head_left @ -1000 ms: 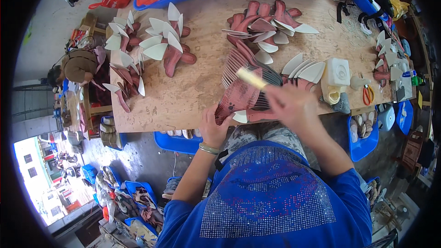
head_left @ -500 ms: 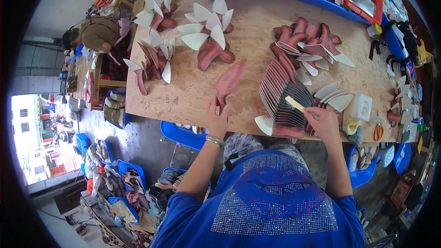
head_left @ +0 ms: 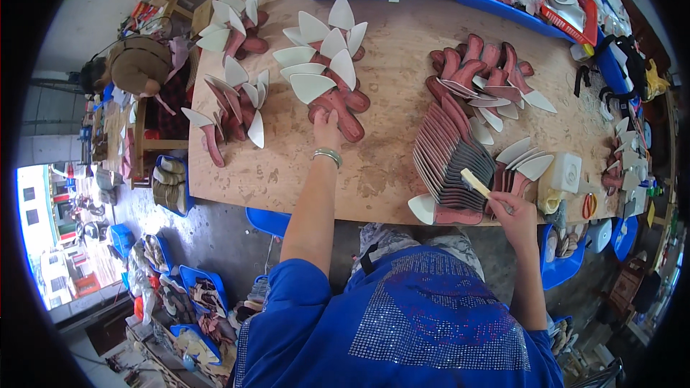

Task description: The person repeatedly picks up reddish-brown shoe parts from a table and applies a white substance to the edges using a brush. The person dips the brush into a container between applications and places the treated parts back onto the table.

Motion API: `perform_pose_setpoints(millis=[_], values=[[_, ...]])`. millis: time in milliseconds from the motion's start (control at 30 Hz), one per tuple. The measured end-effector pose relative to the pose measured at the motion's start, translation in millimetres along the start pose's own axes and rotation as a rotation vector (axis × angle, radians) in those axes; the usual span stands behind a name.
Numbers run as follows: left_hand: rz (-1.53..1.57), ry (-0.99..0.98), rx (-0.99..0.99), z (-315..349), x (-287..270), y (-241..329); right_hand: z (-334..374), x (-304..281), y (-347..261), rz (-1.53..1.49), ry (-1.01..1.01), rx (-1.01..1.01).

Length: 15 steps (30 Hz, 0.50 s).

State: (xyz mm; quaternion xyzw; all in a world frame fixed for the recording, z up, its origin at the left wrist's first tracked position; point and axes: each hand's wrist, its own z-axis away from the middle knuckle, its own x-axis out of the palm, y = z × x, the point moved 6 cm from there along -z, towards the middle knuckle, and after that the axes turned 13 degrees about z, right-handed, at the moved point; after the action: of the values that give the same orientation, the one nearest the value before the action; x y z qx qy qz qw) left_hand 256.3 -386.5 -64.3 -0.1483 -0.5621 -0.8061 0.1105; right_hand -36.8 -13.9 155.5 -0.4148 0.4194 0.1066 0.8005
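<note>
My left hand [head_left: 327,128] is stretched out over the table, its fingers closed on the heel end of a pinkish-red shoe insole [head_left: 332,103] at the near side of a cluster of insoles with white pointed toes [head_left: 334,43]. In my right hand [head_left: 512,214] is a flat, pale brush [head_left: 475,182], held over a fanned stack of dark and reddish insoles [head_left: 449,158]. One insole with a white toe [head_left: 422,210] lies under the near edge of that stack. More white-toed insoles [head_left: 528,162] stand just beyond my right hand.
Other insole clusters stand at the table's left [head_left: 233,93] and far right middle [head_left: 485,75]. A whitish plastic container [head_left: 564,172] and orange-handled scissors [head_left: 590,205] are at the right. Blue tubs [head_left: 496,11] line the far edge. A person [head_left: 133,65] bends at the far left.
My left hand has moved away from me and to the left with an insole, from the near edge to the cluster. My right hand keeps the brush near the fanned stack.
</note>
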Motion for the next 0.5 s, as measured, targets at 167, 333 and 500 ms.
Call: perform_pose_setpoints(millis=[167, 333, 500], values=[[0.020, 0.017, -0.018, -16, -2, -15, 11, -6, -7, 0.012, 0.048, 0.027], [-0.283, 0.160, 0.150, -18, -12, -9, 19, -8, 0, 0.007, 0.100, 0.038], [-0.670, 0.166, 0.250, -10, 0, 10, 23, -18, 4, -0.023, 0.121, 0.047]])
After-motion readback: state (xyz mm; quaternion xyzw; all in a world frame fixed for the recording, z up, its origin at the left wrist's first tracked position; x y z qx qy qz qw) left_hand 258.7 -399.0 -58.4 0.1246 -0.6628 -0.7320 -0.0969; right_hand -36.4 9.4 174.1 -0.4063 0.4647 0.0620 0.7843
